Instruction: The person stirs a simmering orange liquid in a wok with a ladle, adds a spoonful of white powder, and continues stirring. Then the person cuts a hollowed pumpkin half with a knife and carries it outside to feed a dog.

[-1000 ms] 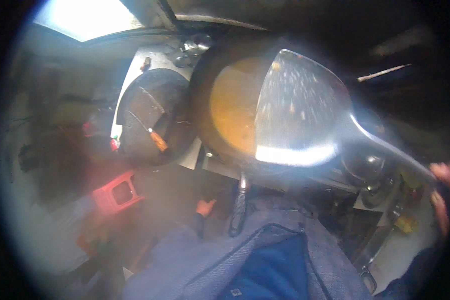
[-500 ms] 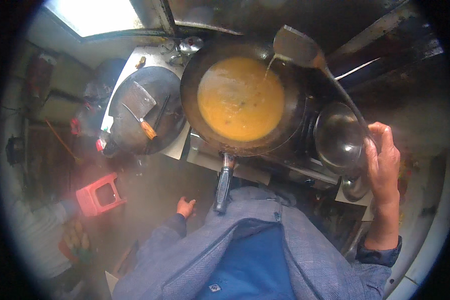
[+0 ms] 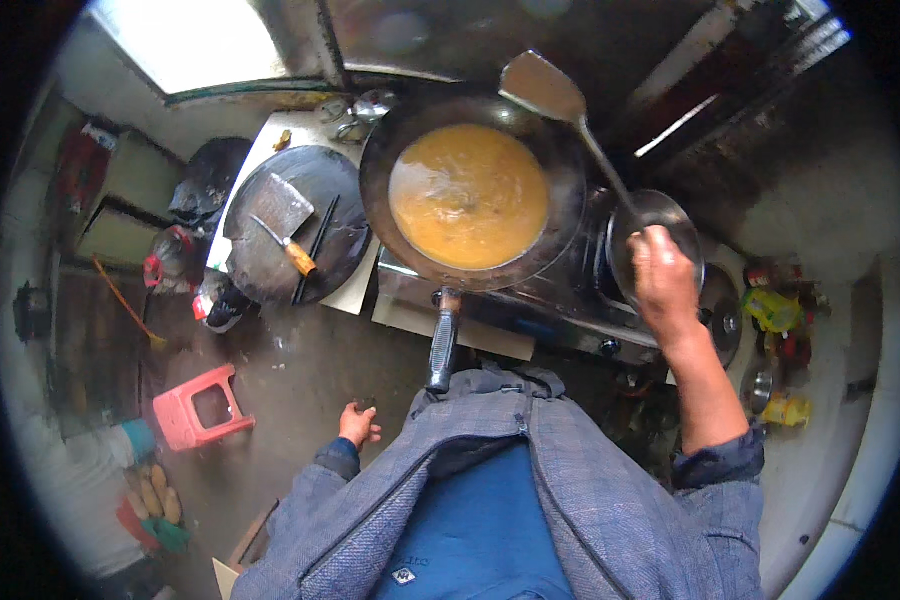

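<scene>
My right hand [image 3: 664, 278] is closed round the handle of a long metal wok spatula [image 3: 543, 86], above a metal bowl [image 3: 685, 232] on the stove's right side. The spatula's broad blade is raised over the far right rim of a dark wok [image 3: 567, 190]. Orange-yellow liquid [image 3: 470, 195] fills the wok's bottom. Its black-gripped handle [image 3: 444, 345] points toward my body. My left hand [image 3: 359, 425] hangs low at my left side, away from the stove. Its thumb and loosely bent fingers are apart, with nothing in them.
Left of the wok, a round dark chopping board [image 3: 255, 262] bears a cleaver [image 3: 278, 207] and dark chopsticks [image 3: 319, 242]. A metal ladle or cup [image 3: 374, 105] lies behind it. A pink stool [image 3: 175, 415] stands on the floor at left. Yellow packages [image 3: 773, 310] sit at far right.
My right hand has shifted left with the spatula, its blade going left along the wok's far side. The thin stream falling from the blade is gone. The steam has thinned.
</scene>
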### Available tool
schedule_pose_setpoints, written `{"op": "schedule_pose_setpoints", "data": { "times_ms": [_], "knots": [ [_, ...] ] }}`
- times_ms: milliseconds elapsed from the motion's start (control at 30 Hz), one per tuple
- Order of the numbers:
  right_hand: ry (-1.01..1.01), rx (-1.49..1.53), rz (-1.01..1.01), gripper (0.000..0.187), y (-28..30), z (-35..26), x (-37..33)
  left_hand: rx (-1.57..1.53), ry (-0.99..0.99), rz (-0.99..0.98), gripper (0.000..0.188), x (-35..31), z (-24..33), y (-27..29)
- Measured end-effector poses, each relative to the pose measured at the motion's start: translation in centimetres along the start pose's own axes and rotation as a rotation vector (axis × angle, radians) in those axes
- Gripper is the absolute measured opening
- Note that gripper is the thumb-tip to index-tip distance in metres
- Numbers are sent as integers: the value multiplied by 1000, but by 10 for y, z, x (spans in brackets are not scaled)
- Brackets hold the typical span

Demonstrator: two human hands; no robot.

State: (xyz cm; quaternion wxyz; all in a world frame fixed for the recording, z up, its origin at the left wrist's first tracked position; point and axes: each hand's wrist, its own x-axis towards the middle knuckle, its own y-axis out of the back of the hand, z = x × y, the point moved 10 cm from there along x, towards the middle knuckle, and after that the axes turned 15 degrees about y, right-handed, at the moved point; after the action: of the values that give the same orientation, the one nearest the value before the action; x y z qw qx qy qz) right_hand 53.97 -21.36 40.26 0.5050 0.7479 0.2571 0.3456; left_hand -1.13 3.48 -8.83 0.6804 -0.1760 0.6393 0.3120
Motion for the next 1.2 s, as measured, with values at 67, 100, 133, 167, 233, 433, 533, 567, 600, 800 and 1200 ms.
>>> {"op": "schedule_pose_setpoints", "data": {
  "times_ms": [67, 100, 133, 167, 233, 433, 533, 567, 600, 800, 1200],
  "knots": [
    [-27, -26, -105, 23, -23, -2, -6, 51, -16, -2, 82, 1, -2, 5],
    [-46, -59, -206, 26, -39, -2, -12, 84, -13, 3, 82, 2, -2, 8],
    [-7, -18, -184, 26, -45, -10, -18, 113, -47, 24, 81, 2, 1, 11],
    [13, 31, -191, 27, -55, -16, -24, 158, -56, 56, 81, 2, 1, 16],
    [38, 94, -248, 27, -70, -20, -35, 177, -39, 64, 81, 2, -2, 21],
    [-192, 497, 93, 29, -37, 35, -101, 174, 9, 75, 81, 0, -21, 29],
    [-347, 337, 251, 32, -7, 87, -159, 166, 27, 94, 80, -4, -39, 31],
    [-308, 174, 268, 34, 2, 95, -175, 163, 31, 102, 80, -6, -44, 31],
    [-331, 96, 230, 38, 2, 106, -192, 164, 37, 109, 80, -8, -50, 30],
    [-400, 84, 237, 49, -28, 152, -245, 147, 3, 175, 80, -23, -45, 31],
    [-432, 321, 217, 53, -68, 173, -234, -278, -491, 154, 69, -151, 97, 79]
  ]
}}
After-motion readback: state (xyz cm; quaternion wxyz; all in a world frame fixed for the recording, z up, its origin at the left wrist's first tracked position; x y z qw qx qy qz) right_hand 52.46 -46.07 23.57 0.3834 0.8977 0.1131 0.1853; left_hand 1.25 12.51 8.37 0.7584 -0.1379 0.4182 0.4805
